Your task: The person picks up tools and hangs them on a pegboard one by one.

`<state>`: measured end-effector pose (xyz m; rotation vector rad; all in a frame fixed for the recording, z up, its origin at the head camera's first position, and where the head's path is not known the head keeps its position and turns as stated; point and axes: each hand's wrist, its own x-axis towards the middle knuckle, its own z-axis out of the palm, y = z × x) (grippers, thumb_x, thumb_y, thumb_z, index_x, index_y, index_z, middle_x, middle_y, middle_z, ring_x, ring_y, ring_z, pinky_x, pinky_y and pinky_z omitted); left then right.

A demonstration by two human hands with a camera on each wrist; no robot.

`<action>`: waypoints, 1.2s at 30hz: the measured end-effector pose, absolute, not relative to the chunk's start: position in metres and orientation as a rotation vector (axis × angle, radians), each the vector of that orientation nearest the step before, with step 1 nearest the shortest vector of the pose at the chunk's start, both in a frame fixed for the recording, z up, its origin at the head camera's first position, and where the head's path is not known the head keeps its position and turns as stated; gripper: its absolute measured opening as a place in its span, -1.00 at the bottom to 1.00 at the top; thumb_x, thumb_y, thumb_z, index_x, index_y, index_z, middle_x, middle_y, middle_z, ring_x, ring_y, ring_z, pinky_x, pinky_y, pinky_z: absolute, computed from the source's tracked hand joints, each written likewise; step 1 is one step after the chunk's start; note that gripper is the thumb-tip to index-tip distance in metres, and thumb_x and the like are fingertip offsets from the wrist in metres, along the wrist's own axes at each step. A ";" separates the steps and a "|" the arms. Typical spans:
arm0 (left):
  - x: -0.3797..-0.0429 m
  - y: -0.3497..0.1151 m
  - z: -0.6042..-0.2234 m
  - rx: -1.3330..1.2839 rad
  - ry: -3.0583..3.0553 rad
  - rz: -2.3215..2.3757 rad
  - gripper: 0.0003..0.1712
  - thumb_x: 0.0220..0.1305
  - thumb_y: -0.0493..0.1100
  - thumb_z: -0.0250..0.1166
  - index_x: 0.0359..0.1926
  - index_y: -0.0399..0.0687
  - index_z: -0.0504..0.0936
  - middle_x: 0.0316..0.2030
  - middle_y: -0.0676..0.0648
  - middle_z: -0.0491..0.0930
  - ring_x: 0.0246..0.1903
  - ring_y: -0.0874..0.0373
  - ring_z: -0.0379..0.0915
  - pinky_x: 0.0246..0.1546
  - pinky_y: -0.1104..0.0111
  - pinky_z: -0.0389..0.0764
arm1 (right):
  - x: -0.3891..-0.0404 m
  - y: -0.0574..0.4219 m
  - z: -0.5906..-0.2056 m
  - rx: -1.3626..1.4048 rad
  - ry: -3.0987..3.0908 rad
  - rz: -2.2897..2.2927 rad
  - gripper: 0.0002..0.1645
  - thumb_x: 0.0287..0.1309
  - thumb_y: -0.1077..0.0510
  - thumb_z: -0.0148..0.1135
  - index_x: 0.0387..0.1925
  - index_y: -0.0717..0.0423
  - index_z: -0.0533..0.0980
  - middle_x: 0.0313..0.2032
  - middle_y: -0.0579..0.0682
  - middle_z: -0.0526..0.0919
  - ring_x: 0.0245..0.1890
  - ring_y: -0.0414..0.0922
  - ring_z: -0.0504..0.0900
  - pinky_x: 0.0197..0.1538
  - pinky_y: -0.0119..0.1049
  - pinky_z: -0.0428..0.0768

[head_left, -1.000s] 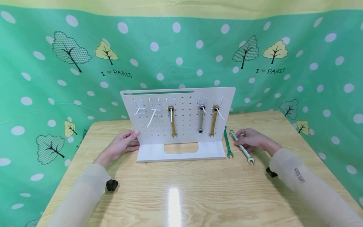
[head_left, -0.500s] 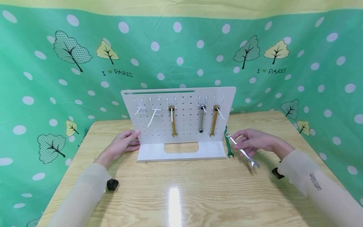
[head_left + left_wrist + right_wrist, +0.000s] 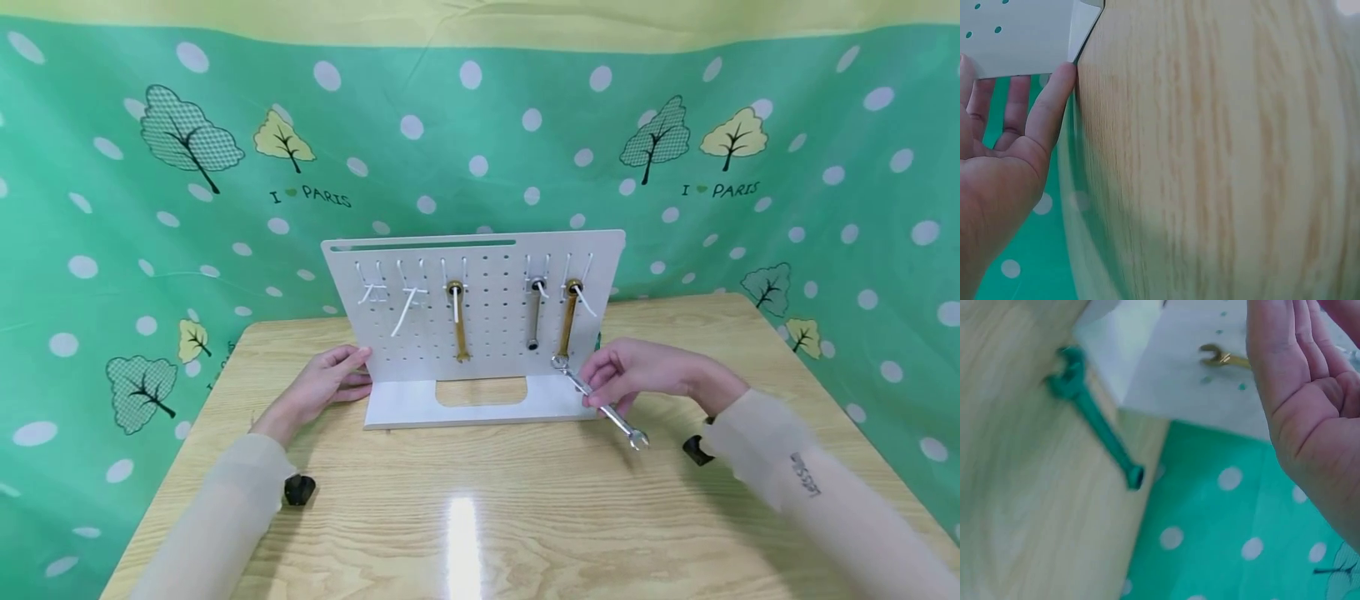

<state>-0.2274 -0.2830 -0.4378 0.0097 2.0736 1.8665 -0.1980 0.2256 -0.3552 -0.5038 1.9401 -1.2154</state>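
Two bare hands work at a smooth white pegboard (image 3: 480, 333) that stands upright on a flat white foot, its face dotted with small round holes. The right hand (image 3: 637, 371) pinches a slim, shiny silver wrench (image 3: 597, 399) by the middle of its shank, fingers curled round it; the tool slants in the air, its ring end up and toward the board just beside the fingertips, its open forked end down and nearer the wearer, above the table (image 3: 480, 517). Beyond that hand's fingers hang three wrenches from the board by their rings: a brass-coloured one (image 3: 565, 327) closest, a grey steel one (image 3: 533, 317) next to it, and a second brass-coloured one (image 3: 457, 323) farther off toward the left hand. White cord ties (image 3: 405, 304) dangle loose from the hooks at the board's far side. The right wrist view shows a matte green wrench (image 3: 1094, 415) lying flat on the wood, beside the board's corner and below the palm. The left hand (image 3: 318, 387) lies relaxed with straight fingers, their tips touching the board's edge. The table is pale glossy wood with long grain, and behind it hangs a soft green cloth (image 3: 150, 208) with white dots and trees.
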 end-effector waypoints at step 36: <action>-0.232 -0.283 -0.446 0.006 2.079 1.875 -0.53 0.46 0.17 0.21 -0.01 -0.17 0.52 -0.01 -0.20 0.55 -0.04 0.02 0.64 0.08 0.12 0.67 | -0.180 0.063 -0.332 -0.704 1.946 -1.581 -0.63 0.21 0.19 0.47 0.05 0.16 0.67 -0.19 0.04 0.78 -0.20 -0.05 0.74 -0.16 -0.07 0.78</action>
